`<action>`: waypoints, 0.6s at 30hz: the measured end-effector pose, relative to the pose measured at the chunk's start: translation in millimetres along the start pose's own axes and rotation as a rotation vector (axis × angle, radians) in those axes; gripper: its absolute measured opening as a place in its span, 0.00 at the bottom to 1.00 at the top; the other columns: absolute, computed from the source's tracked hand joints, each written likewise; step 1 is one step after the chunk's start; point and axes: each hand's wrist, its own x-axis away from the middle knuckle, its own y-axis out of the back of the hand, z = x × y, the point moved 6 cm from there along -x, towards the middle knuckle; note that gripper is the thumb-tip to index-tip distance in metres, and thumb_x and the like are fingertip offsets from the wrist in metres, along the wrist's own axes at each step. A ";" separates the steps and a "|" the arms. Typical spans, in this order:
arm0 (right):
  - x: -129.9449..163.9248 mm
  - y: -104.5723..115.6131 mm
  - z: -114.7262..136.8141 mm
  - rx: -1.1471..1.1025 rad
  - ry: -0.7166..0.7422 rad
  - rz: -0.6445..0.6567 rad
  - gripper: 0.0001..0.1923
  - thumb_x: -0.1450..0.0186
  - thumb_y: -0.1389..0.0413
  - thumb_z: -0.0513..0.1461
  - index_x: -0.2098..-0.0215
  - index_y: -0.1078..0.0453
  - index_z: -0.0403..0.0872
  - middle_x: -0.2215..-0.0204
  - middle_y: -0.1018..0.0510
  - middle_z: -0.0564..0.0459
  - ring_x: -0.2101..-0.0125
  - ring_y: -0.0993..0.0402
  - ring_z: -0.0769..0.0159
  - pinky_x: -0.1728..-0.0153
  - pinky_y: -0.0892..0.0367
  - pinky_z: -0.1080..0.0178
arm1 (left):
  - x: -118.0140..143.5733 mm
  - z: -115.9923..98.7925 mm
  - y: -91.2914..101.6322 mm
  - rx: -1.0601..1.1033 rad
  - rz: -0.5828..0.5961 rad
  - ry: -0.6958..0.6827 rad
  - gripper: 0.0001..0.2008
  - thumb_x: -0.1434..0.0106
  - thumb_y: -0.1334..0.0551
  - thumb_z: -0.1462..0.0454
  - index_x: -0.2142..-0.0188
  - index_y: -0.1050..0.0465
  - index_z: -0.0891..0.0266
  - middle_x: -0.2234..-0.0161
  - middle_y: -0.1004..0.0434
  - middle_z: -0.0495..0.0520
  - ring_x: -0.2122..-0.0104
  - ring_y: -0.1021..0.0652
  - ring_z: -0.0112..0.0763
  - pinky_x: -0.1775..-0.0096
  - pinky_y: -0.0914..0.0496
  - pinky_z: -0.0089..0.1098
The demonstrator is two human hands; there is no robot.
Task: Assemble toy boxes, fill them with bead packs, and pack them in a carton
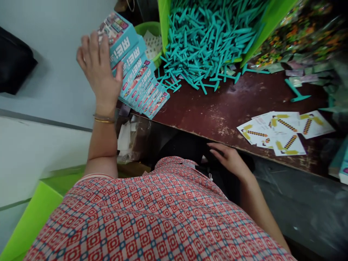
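The left hand [99, 69] is raised at the left end of the counter [217, 108], fingers spread and palm laid flat against the side of a leaning row of teal boxes [138, 78]; it presses on them rather than closing around any one. The boxes stand on edge, tilted and overlapping like fallen dominoes, running from the hand down toward the counter's front edge. The right hand [228, 157] is well apart from them, low at the counter's front edge, fingers loosely extended and holding nothing; whether it touches the edge cannot be told. Just behind the boxes a heap of teal plastic razors [206, 40] spills out of a bright green bin [164, 21] onto the dark, worn surface, some lying loose close to the last box. A single razor [296, 95] lies further right on its own. Between it and the right hand, a small fan of white printed cards [285, 132] with yellow markings rests near the front edge. A green bowl [149, 30] holding white sheets stands behind the boxes.
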 end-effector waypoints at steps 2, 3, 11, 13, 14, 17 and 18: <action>8.9 43.6 -21.3 0.067 -0.089 -0.225 0.19 0.26 0.47 0.48 0.45 0.21 0.50 0.48 0.16 0.43 0.48 0.18 0.51 0.42 0.26 0.49 | 18.8 -15.2 6.4 0.028 -0.167 -0.150 0.34 0.28 0.45 0.52 0.28 0.43 0.63 0.25 0.45 0.56 0.25 0.48 0.46 0.27 0.58 0.55; 16.7 71.0 -35.1 0.142 -0.151 -0.375 0.19 0.27 0.47 0.47 0.45 0.21 0.49 0.48 0.16 0.42 0.47 0.19 0.51 0.41 0.27 0.49 | 32.3 -27.3 6.1 0.071 -0.245 -0.225 0.30 0.26 0.47 0.53 0.29 0.39 0.63 0.27 0.40 0.57 0.25 0.45 0.44 0.27 0.55 0.54; 107.2 187.2 -128.6 0.662 -0.884 -0.784 0.47 0.35 0.34 0.47 0.27 0.43 0.30 0.29 0.51 0.12 0.28 0.55 0.24 0.37 0.54 0.28 | 145.9 -196.8 -134.6 0.708 0.344 -0.490 0.18 0.27 0.45 0.59 0.44 0.23 0.59 0.44 0.18 0.60 0.42 0.20 0.42 0.39 0.29 0.46; 111.4 185.0 -132.2 0.691 -0.843 -0.692 0.41 0.30 0.42 0.45 0.27 0.44 0.31 0.29 0.48 0.16 0.30 0.51 0.29 0.36 0.53 0.31 | 170.0 -235.6 -162.2 0.770 0.522 -0.596 0.16 0.27 0.43 0.61 0.46 0.22 0.60 0.45 0.17 0.62 0.43 0.19 0.43 0.41 0.27 0.46; 113.4 185.3 -132.1 0.714 -0.830 -0.669 0.37 0.29 0.46 0.43 0.27 0.44 0.32 0.29 0.44 0.19 0.31 0.48 0.32 0.36 0.50 0.34 | 179.2 -249.3 -170.0 0.783 0.582 -0.647 0.16 0.27 0.42 0.62 0.45 0.22 0.61 0.44 0.18 0.62 0.43 0.20 0.43 0.41 0.28 0.46; 120.5 194.4 -131.5 0.786 -0.862 -0.658 0.33 0.29 0.49 0.40 0.28 0.43 0.34 0.32 0.37 0.25 0.35 0.40 0.38 0.38 0.42 0.39 | 193.9 -271.0 -175.7 0.785 0.667 -0.777 0.16 0.27 0.41 0.62 0.43 0.23 0.61 0.43 0.19 0.62 0.42 0.20 0.44 0.40 0.28 0.48; 122.6 199.7 -131.6 0.814 -0.887 -0.674 0.32 0.29 0.49 0.40 0.29 0.41 0.34 0.32 0.36 0.26 0.36 0.40 0.38 0.39 0.40 0.39 | 194.8 -273.7 -174.2 0.781 0.672 -0.803 0.16 0.27 0.41 0.62 0.43 0.23 0.61 0.43 0.19 0.62 0.42 0.20 0.44 0.40 0.29 0.48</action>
